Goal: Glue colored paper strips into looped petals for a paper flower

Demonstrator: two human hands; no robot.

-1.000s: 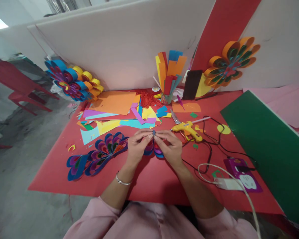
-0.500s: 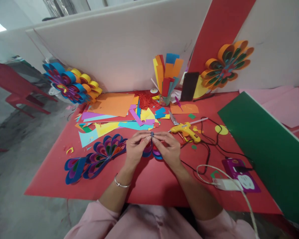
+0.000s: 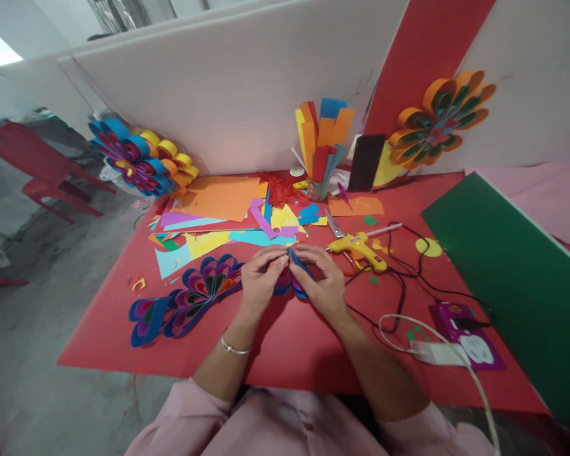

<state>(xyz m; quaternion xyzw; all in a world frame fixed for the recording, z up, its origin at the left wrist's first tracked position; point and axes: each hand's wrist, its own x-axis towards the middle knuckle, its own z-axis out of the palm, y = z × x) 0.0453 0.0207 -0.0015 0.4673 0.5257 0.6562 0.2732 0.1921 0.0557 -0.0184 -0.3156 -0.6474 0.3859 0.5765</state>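
Observation:
Between my two hands is a looped paper petal (image 3: 300,286) of blue and purple strips, its joined ends pointing away from me. My left hand (image 3: 262,273) pinches it from the left, thumb against fingertips. On the other side my right hand (image 3: 322,277) grips the blue strip, thumb and fingers closed on it. My palms and fingers hide part of the petal. Left of my hands lies a fan of finished paper petals (image 3: 208,286) in blue, purple, pink and green. A yellow glue gun (image 3: 358,249) rests just beyond my right hand.
Paper scraps (image 3: 204,244) and an orange sheet (image 3: 223,197) cover the back left. A cup of paper strips (image 3: 318,189), a phone (image 3: 367,163) and scissors (image 3: 333,224) stand or lie behind. Cords run to a purple power strip (image 3: 465,332); a green board (image 3: 508,285) leans right.
My right hand has parted the blue strip slightly from the pinched ends, so it now slants out to the right. The whole view has shifted a little.

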